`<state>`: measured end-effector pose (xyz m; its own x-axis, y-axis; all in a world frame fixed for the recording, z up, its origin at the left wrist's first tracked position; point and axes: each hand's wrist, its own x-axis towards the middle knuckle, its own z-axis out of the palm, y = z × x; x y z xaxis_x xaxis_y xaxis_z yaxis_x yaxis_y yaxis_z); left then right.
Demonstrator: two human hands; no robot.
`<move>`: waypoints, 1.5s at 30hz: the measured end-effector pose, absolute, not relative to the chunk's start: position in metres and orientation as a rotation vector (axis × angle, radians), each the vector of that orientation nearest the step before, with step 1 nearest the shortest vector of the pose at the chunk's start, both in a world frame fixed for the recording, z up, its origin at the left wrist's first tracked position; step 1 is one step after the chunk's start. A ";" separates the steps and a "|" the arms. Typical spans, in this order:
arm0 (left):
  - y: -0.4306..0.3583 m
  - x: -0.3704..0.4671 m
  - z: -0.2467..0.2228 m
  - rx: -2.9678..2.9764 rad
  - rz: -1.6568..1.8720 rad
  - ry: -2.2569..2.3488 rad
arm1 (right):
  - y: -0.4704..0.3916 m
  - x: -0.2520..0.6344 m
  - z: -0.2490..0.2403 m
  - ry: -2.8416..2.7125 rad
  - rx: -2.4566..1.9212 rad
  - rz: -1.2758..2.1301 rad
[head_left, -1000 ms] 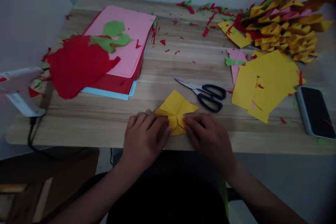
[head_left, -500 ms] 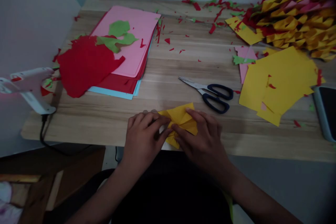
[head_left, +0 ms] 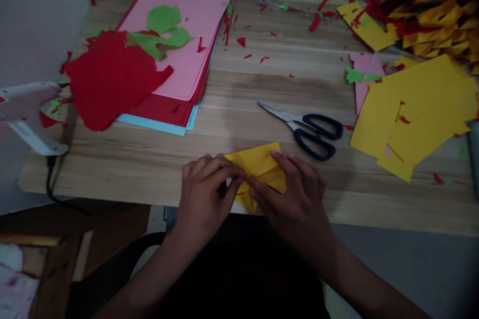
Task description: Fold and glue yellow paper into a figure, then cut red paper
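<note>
In the head view, my left hand point(head_left: 207, 190) pinched the folded yellow paper point(head_left: 257, 159) near the table's point(head_left: 243, 89) front edge. My right hand point(head_left: 297, 190) spread fingers over it, whether gripping I couldn't tell. Scissors point(head_left: 295, 122) lay just beyond.

Open lane beyond folded yellow paper point(head_left: 258, 158), sheet stack point(head_left: 187, 67) bounding its left, scissors point(head_left: 290, 116) blocking its right

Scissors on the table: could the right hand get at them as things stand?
Probably yes: the scissors lie just beyond the right hand, with nothing seen covering them, though that hand is on the folded yellow paper.
</note>
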<state>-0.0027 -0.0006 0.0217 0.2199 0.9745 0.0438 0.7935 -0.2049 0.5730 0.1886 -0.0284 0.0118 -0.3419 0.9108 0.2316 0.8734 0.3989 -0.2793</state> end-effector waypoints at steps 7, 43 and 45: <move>0.000 -0.009 0.021 2.144 0.606 1.572 | -0.028 0.191 0.009 -2.296 -1.524 0.157; -0.005 -0.022 0.010 2.482 0.668 1.429 | -0.027 0.193 0.010 -2.269 -1.537 0.150; -0.005 -0.022 0.010 2.481 0.690 1.407 | -0.027 0.193 0.010 -2.262 -1.534 0.149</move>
<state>-0.0222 -0.0047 0.0103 0.4357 0.8505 0.2945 0.7537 -0.5237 0.3971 0.1928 -0.0268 0.0097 -0.3165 0.9103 0.2668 0.8673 0.3917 -0.3072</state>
